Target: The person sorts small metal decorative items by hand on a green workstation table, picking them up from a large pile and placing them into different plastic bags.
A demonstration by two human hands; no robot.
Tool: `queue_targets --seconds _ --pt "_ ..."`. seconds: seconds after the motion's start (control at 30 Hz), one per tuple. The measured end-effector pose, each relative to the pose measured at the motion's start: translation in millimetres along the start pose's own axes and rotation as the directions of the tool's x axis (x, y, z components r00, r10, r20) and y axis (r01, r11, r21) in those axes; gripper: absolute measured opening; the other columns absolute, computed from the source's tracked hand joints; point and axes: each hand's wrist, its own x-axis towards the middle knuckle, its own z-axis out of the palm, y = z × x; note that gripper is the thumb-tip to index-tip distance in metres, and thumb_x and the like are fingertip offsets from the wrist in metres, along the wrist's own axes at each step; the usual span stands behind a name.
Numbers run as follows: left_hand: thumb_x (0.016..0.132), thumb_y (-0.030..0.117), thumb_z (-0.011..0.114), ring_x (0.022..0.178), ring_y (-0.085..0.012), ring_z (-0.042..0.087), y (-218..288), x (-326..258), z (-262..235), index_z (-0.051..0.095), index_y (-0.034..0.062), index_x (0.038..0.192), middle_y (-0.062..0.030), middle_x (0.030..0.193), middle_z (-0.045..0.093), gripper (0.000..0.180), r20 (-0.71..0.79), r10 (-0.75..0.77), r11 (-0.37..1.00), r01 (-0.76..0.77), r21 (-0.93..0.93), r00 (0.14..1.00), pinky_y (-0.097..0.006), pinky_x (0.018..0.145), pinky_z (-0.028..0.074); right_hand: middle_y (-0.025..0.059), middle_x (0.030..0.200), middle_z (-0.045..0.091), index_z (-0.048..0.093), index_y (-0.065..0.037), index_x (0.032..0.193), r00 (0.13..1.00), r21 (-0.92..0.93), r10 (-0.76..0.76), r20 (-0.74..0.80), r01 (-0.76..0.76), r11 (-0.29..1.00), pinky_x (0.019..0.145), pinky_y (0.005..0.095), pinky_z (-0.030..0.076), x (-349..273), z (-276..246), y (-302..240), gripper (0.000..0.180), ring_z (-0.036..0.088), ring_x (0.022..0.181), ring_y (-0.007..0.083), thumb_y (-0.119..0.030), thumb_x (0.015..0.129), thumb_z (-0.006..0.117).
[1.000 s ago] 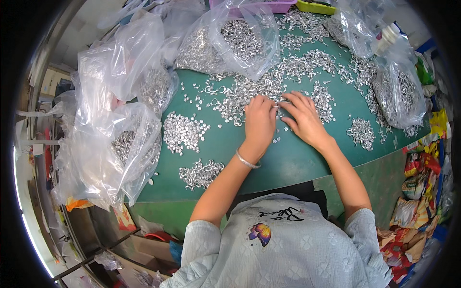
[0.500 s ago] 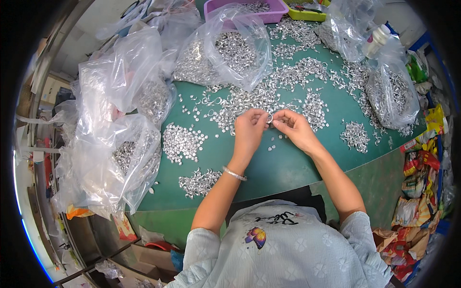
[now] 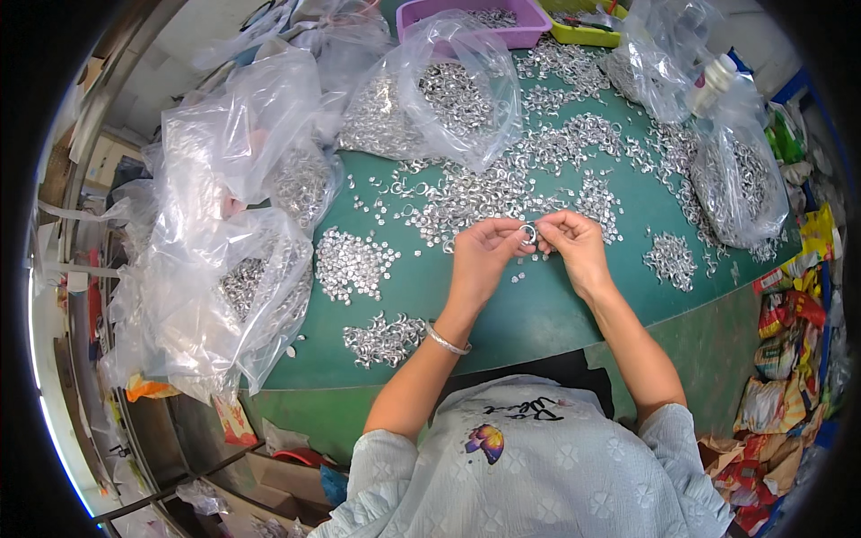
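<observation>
Ring [image 3: 528,235], small, silver metal: held at the centre of the frame, lifted just clear of the green table [image 3: 538,314], pinched between both hands so the fingertips can work it from either side.

Left hand [image 3: 480,260]: grip closed on the ring's left side, thumb and forefinger together; a thin bangle [image 3: 447,342] sits on its wrist.

Right hand [image 3: 576,244]: grip closed on the ring's right side, fingers curled in, meeting the left hand at the ring.

Loose metal pieces [image 3: 502,184]: broad scatter across the upper middle of the table, just beyond the hands, likely kept within easy reach as the working supply.

Sorted heaps: one pile [image 3: 352,262] centre left, a second pile [image 3: 386,334] lower left of the hands, a third pile [image 3: 671,258] right of the hands; each stands apart from the main scatter, which suggests separate lots.

Clear plastic bags: one open bag [image 3: 430,99] at upper centre with pieces inside; a slumped stack of bags [image 3: 224,251] along the left table edge; another bag [image 3: 740,175] at upper right. All look to be bulk storage, set round the rim to leave the middle for work.

Purple tray [image 3: 471,18]: top edge of the frame, holding more pieces.

Yellow-green tray [image 3: 587,27]: beside it, contents unclear.

Coloured wrappers [image 3: 789,341]: heaped off the table at the right.
</observation>
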Motion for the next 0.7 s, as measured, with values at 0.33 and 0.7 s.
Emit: queue_targets --seconds 0.33,0.7 --pt "0.091 0.002 0.062 0.084 -0.0199 0.07 2.7 -15.4 -1.3 0.062 -0.0057 0.104 -0.0121 0.096 0.068 0.015 0.055 0.027 0.991 -0.02 -0.134 0.998 -0.028 0.077 0.057 0.0134 0.089 0.064 0.066 0.003 0.093 0.85 -0.652 -0.498 0.175 0.479 0.588 0.069 0.0325 0.05 -16.6 9.0 -23.2 0.011 0.063 0.077 0.0258 0.005 0.082 0.063" --pt "0.087 0.003 0.065 0.082 -0.0185 0.068 51.9 -48.7 -68.3 0.061 -0.0015 0.095 -0.0089 0.092 0.066 0.01 -0.437 0.233 0.962 -0.273 -0.029 0.869 -0.03 0.077 0.055 0.0173 0.1 0.06 0.063 0.005 0.097 0.873 -0.761 -0.318 0.37 0.481 0.436 0.085 0.0377 0.046 -15.2 -13.8 -12.6 0.015 0.058 0.095 0.0346 0.004 0.082 0.063"
